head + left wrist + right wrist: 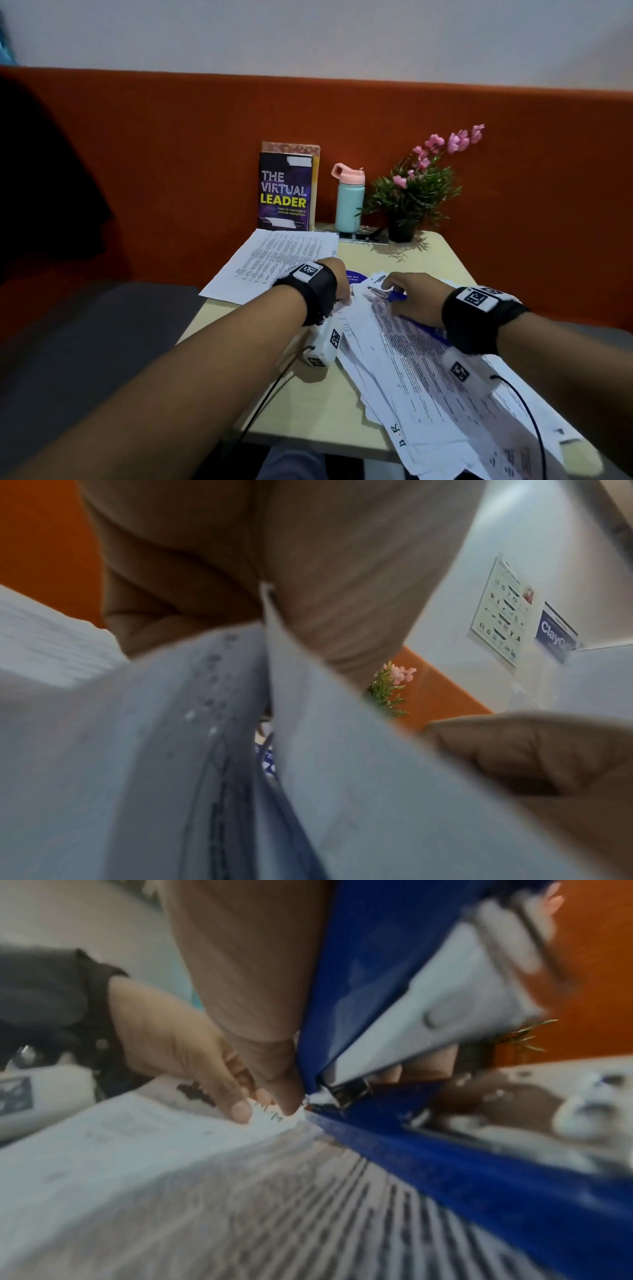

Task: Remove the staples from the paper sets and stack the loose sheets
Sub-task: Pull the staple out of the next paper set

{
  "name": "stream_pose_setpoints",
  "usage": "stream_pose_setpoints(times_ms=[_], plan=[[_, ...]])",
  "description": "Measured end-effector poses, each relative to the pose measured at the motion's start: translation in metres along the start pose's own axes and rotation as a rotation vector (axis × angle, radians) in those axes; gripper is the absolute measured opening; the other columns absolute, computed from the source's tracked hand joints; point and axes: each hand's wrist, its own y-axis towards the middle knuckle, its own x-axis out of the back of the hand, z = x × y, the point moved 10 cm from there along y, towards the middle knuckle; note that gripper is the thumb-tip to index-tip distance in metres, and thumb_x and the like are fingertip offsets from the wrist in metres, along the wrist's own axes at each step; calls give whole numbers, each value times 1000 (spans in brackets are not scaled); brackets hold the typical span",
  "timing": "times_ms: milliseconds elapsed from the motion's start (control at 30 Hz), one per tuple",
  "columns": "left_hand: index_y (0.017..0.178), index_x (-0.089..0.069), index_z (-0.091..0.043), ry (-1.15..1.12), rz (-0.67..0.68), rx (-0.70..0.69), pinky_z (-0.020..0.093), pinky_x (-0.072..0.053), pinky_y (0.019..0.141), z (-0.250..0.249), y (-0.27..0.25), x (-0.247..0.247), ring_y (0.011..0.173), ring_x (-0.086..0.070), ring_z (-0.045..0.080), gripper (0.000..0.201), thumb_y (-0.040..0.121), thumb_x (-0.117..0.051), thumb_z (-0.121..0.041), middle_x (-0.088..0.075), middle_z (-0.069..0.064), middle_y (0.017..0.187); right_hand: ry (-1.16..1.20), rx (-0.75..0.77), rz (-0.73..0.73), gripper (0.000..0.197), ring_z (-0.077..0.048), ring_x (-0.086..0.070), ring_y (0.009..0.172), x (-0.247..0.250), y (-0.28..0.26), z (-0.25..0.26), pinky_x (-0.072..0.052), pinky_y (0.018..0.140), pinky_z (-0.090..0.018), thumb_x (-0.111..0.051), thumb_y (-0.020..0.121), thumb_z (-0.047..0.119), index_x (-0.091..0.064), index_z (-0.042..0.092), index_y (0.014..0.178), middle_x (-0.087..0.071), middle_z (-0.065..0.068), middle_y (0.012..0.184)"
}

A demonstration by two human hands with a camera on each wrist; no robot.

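Note:
A messy pile of printed paper sets (428, 377) covers the right half of the table (308, 404). My left hand (343, 297) pinches the top corner of one set (270, 1115), thumb on top and fingers (164, 593) underneath. Right beside it, my right hand (394, 286) grips a blue stapler with a metal tip (390, 295). The stapler's (377, 961) end is at that same corner, touching or nearly so. Whether a staple is there is hidden. A flat stack of loose sheets (274, 263) lies at the table's back left.
A standing book (286, 192), a teal bottle with a pink lid (348, 202) and a potted plant with pink flowers (416, 192) line the table's back edge against an orange partition (171, 171). Sensor cables (260, 407) hang off the front edge.

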Motion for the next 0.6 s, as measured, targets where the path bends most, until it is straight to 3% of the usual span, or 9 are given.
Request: stream_pose_setpoints(times_ms=[133,233,333,400,467,600], plan=[[74,-60,-12,75,40,-47,29,-44,67,-2,5,4,78,-54,22,27,86,-69,-35,-59,6,88,93,-40,-76,28,-18,-55,94,24,-3,-17,-41,76,-25,-62,93,29,-59,25,121,-63,-2,122],[95,-66,-11,-77,78,-57,28,-47,72,3,7,2,81,-56,23,13,88,-67,-21,-61,6,92,135,-82,-92,27,-19,-58,95,30,-5,-30,-43,75,-26,-61,95,31,-60,24,121,-64,-2,120],[99,-65,-2,-339,148,-37,33,-47,65,6,7,-4,68,-56,27,21,83,-66,-14,-61,13,81,166,-100,-94,28,-20,-60,99,27,-7,-35,-47,77,-27,-61,95,31,-59,24,121,-64,-2,121],[102,-65,-2,-453,122,-12,32,-50,62,5,7,-1,60,-60,27,35,84,-69,-32,-63,13,83,165,-100,-92,29,-20,-60,101,24,-7,-35,-49,81,-29,-60,95,31,-59,23,122,-64,-2,123],[106,-64,-5,-344,91,-13,29,-48,62,2,8,2,64,-59,22,56,84,-66,-56,-62,10,89,174,-113,-91,29,-20,-60,101,21,-6,-36,-51,83,-31,-60,95,31,-59,24,122,-64,-3,123],[108,-68,-3,-226,86,-54,29,-47,70,-13,13,-3,80,-58,24,63,80,-70,-59,-70,13,103,197,-129,-101,29,-21,-60,102,18,-6,-40,-51,86,-33,-59,95,32,-58,24,122,-63,-3,124]])
